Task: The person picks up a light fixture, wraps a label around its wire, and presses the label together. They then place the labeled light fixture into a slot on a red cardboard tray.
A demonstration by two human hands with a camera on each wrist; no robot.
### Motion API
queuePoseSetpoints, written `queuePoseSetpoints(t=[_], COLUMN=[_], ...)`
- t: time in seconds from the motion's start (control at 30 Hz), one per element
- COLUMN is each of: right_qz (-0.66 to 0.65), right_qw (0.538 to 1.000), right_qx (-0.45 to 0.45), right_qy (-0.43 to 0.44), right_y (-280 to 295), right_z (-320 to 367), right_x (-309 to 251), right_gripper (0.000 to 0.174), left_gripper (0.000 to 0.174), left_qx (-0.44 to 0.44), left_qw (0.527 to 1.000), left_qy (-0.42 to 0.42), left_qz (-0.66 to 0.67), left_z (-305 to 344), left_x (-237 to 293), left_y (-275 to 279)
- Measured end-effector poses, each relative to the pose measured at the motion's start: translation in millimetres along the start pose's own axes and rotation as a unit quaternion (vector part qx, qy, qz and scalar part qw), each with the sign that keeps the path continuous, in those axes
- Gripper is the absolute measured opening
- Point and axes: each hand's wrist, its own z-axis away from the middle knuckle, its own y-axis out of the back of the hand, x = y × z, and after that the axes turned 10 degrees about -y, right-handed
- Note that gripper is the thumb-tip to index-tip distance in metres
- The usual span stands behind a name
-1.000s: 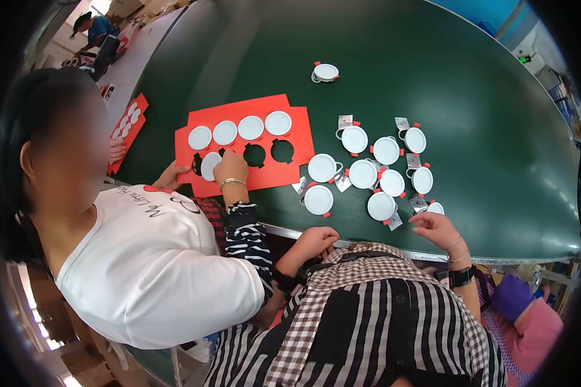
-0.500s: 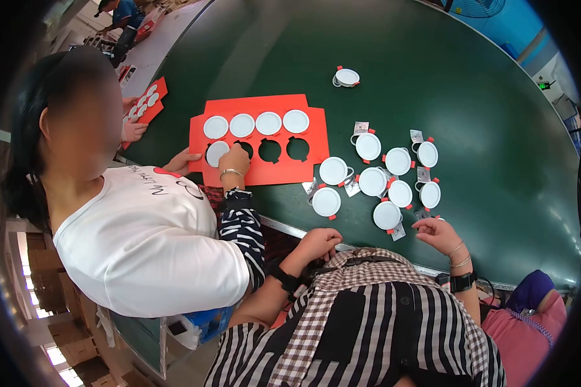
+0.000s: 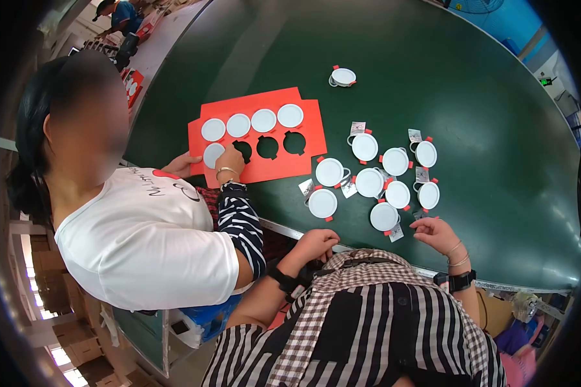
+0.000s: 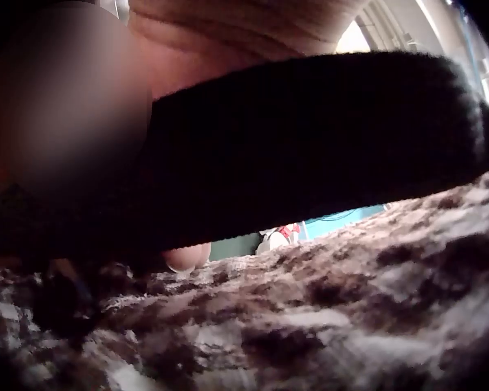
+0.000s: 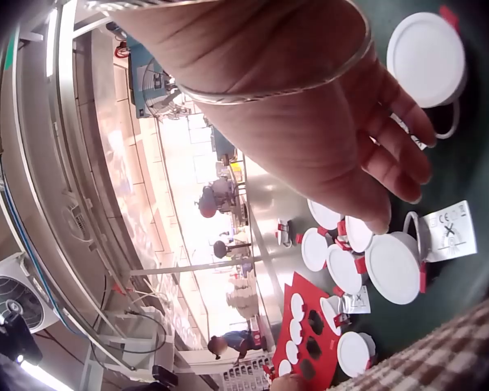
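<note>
My left hand (image 3: 317,245) rests at the table's front edge against the checked apron, fingers loosely bent and holding nothing. In the left wrist view, a dark band and the apron cloth hide most of it. My right hand (image 3: 434,233) hovers at the front edge with relaxed, slightly curled fingers and no object in them. Beside it lie several round white downlights (image 3: 384,216) with red clips, some with wire loops and printed paper labels (image 5: 450,231). In the right wrist view, one downlight (image 5: 426,59) is close to my fingertips.
To my left, another person's hand (image 3: 230,161) touches a downlight (image 3: 214,155) in a red cutout board (image 3: 277,169). Four downlights fill its back row; three front holes show green table (image 3: 239,58). A single downlight (image 3: 343,77) lies farther back.
The head view has shifted slightly. The neighbouring person's downlight has gone from tilted in the fingers to lying flat at the board's front-left hole. My hands stay in place.
</note>
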Motion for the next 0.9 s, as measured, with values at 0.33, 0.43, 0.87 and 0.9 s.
queuePoseSetpoints(t=[0.33,0.43,0.87,0.9], right_qz=[0.002,-0.010,0.007,0.002], right_qw=[1.000,1.000,1.000,1.000], right_qx=[0.005,0.001,0.026,0.026], right_qy=[-0.001,-0.005,0.001,0.003], right_y=[2.2,2.0,3.0,3.0], right_z=[-1.9,-3.7,1.4,1.1], right_x=[-0.9,1.7,1.6,2.7], right_gripper=[0.021,0.021,0.022,0.023], left_gripper=[0.019,0.019,0.019,0.019], left_qx=[-0.009,-0.004,-0.002,-0.002], left_qw=[1.000,1.000,1.000,1.000], left_qy=[0.011,0.012,0.023,0.022], left_qz=[0.014,0.010,0.017,0.017], left_z=[-2.8,-3.8,-3.2,-3.3], left_x=[-2.6,-3.3,1.2,0.5], left_y=[1.7,1.1,0.6,0.7])
